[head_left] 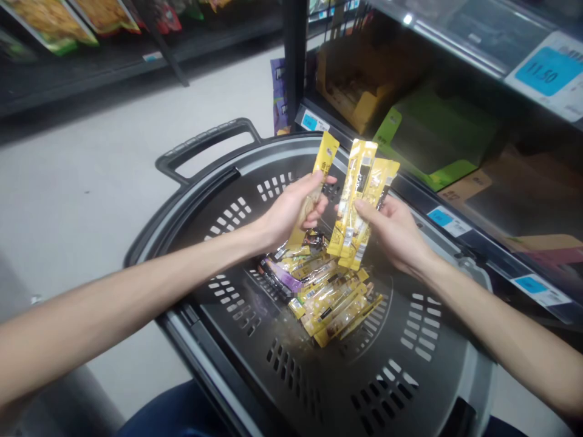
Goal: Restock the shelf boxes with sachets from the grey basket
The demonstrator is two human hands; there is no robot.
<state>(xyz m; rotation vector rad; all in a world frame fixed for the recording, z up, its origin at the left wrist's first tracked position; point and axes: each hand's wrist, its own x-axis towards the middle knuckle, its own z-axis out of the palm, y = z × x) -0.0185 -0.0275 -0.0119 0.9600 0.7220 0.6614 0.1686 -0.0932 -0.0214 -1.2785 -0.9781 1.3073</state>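
My left hand (296, 206) is closed round a long, slim yellow snack packet (325, 152), tilted over the shopping basket. Just to its right, my right hand (398, 227) pinches several yellow snack packets (353, 206) fanned side by side, thumb on their front. Both hands are above the black plastic shopping basket (246, 358), which has slotted sides and floor. On the basket's floor lies a pile of similar yellow packets (332, 306), with a purple packet (283, 276) at its left edge. My left hand hides part of the pile.
Close on the right stands a shelf with blue price tags (546, 67) and a green display box (437, 133). The basket's handle (209, 145) sticks out at the far left. Bagged snacks (54, 24) fill another shelf across the pale floor (91, 182).
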